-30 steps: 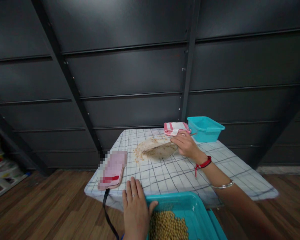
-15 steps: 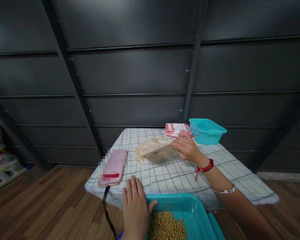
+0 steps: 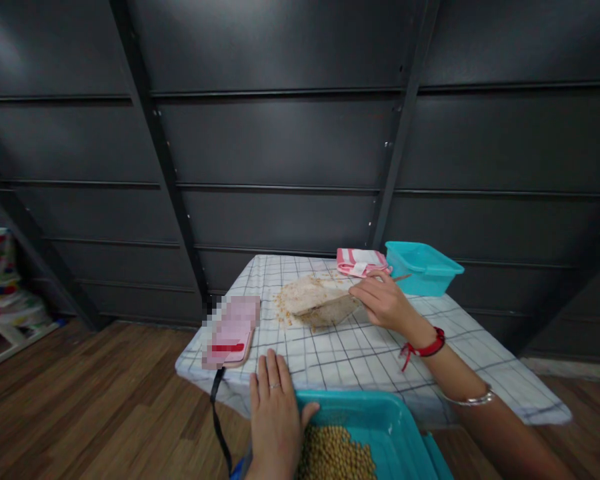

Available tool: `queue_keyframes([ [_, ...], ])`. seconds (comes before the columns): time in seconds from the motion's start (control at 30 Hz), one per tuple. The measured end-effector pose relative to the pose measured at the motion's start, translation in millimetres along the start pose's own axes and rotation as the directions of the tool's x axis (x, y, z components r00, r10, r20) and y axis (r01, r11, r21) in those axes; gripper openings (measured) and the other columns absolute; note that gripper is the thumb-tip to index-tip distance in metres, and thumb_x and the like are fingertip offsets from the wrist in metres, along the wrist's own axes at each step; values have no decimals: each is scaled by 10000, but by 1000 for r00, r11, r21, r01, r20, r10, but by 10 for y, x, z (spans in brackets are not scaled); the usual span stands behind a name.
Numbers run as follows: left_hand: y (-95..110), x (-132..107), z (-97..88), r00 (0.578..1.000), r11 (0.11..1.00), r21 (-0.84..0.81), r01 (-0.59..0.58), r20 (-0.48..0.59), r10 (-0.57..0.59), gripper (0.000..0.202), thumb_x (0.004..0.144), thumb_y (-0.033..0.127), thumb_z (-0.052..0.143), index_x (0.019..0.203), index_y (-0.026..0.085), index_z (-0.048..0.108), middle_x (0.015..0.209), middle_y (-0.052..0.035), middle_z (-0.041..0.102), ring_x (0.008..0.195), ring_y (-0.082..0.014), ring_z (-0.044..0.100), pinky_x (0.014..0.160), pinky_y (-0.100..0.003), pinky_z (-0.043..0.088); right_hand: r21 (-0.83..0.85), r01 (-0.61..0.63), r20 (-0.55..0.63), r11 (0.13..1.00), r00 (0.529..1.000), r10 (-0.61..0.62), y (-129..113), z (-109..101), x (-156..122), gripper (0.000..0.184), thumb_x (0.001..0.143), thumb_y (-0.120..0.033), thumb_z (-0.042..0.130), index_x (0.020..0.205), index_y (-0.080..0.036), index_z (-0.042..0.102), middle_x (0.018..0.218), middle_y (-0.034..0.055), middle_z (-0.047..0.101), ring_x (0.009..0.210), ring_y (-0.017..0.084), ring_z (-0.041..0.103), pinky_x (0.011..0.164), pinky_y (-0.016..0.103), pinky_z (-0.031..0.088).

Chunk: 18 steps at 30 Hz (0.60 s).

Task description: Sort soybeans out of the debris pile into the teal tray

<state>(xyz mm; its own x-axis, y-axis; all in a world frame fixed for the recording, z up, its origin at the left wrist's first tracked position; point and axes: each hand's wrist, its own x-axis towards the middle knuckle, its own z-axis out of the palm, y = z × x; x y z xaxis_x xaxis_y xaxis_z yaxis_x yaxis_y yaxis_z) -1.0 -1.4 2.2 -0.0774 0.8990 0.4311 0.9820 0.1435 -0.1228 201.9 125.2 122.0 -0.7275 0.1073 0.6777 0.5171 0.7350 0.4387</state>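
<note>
While a cloth-covered worktop (image 3: pixel 360 363) stretches ahead, you rest your left hand (image 3: pixel 277 417), fingers straight and gripping nothing, at the left edge of a teal tray (image 3: pixel 353 397). At mid-worktop, your right hand (image 3: pixel 386 303) has its fingers closed on a tilted, fan-like piece (image 3: pixel 333 311), apparently light and stiff, best held by its narrow end. Yellow beans (image 3: pixel 337 455) in the tray look hard, prone to roll.

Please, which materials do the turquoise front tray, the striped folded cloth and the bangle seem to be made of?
Front tray: probably plastic, smooth and slightly glossy; its moulded rim and soft highlights suggest it.
Striped cloth: fabric, perhaps cotton, matte, with soft folded edges.
Bangle: likely polished, silver-toned metal, judging by its bright glints.
</note>
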Motion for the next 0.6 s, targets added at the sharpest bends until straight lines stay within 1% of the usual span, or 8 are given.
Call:
queue_keyframes([
  [0.2, -6, 7, -24, 1000, 999, -46, 6, 3, -6, 739, 633, 559, 530, 1182, 68, 466, 1288, -212, 426, 1187, -335, 375, 949, -480, 340, -18, 17, -20, 1000, 1000, -17, -54, -181, -24, 364, 679, -11, 342, 918, -191, 550, 691, 20, 586, 685, 166, 512, 759, 369, 384],
  [0.33, -1, -1, -20, 1000, 999, -44, 1, -9, -2, 735, 645, 541, 526, 1186, 48, 456, 1287, -225, 422, 1188, -340, 371, 953, -487, 331, -38, 15, -40, 999, 999, -17, -79, -190, -25, 375, 687, -5, 327, 935, -184, 544, 701, 28, 595, 685, 170, 519, 744, 369, 392],
  [0.43, -1, -4, -13, 1000, 1000, -30, 4, -6, -4, 725, 650, 549, 514, 1185, 63, 461, 1290, -212, 424, 1189, -335, 370, 952, -486, 333, -34, 33, -32, 999, 999, -34, -109, -181, -42, 374, 681, -1, 330, 941, -181, 531, 702, 30, 595, 678, 168, 517, 736, 366, 397],
  [0.6, -7, 1, -12, 1000, 999, -44, 11, 7, -11, 743, 633, 547, 538, 1188, 60, 457, 1294, -217, 417, 1198, -335, 359, 962, -483, 329, -18, 16, -58, 1000, 998, -17, -201, -257, -141, 379, 672, 14, 342, 957, -172, 510, 727, 43, 606, 701, 169, 530, 737, 372, 405],
])
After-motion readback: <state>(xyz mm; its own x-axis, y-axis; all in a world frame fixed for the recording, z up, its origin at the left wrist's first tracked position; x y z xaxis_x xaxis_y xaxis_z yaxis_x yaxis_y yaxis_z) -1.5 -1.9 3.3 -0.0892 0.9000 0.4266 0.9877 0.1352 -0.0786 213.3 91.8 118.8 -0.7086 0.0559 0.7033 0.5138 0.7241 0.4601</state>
